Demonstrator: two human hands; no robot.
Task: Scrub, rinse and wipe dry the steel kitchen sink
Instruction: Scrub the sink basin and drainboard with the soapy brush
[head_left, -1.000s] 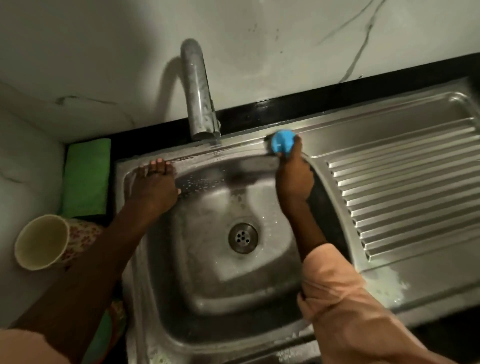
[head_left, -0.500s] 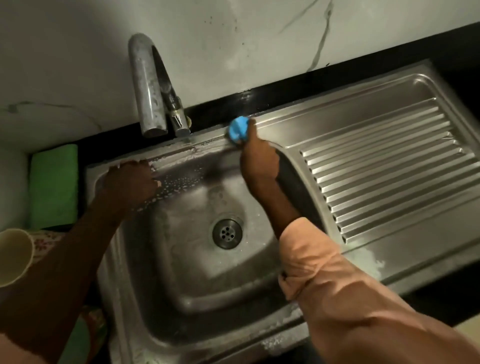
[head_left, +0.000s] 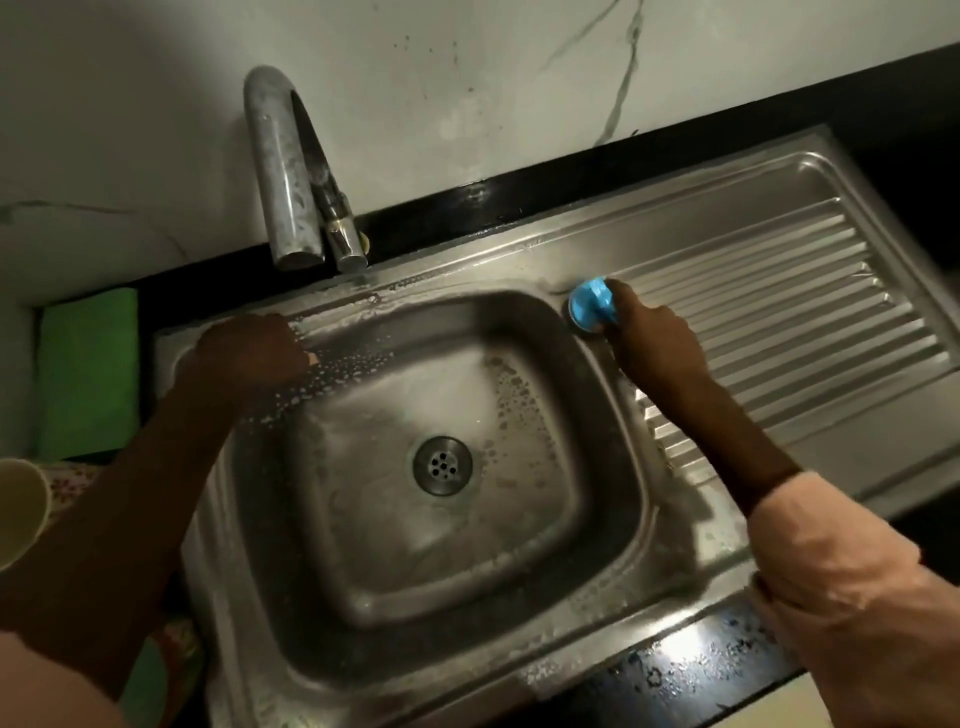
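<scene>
A steel sink (head_left: 613, 530) set into a black counter (head_left: 691, 670) fills a dim kitchen corner, backed by a pale marble-look wall (head_left: 467, 93) with 1 dark vein running down at the right; the wall is flecked with small spots above the tap (head_left: 283, 171), whose curved spout hangs over the sink's far rim; the basin is wet, with beads of foam along its far and left walls, and the round drain (head_left: 442, 465) sits near the middle of its floor; a ribbed drainboard (head_left: 789, 332) stretches away to the right, with a patch of suds on the flat metal at its near edge; the counter strip in front glistens with droplets under a bright reflection. A folded green cloth (head_left: 85, 369) lies on the counter left of the sink, against the wall; a cream cup (head_left: 21, 512) shows at the left edge, partly cut off by the frame, on a floral-patterned item that is too hidden to identify. The right hand (head_left: 652, 340), in a pink sleeve (head_left: 841, 587), has its fingers curled around a blue scrubber (head_left: 592, 306) and presses it on the rim at the basin's far right corner, where the drainboard begins; the left hand (head_left: 247, 351) rests on the basin's far left rim, blurred; whether its fingers are curled or spread cannot be told; both forearms cross over the sink's near corners.
</scene>
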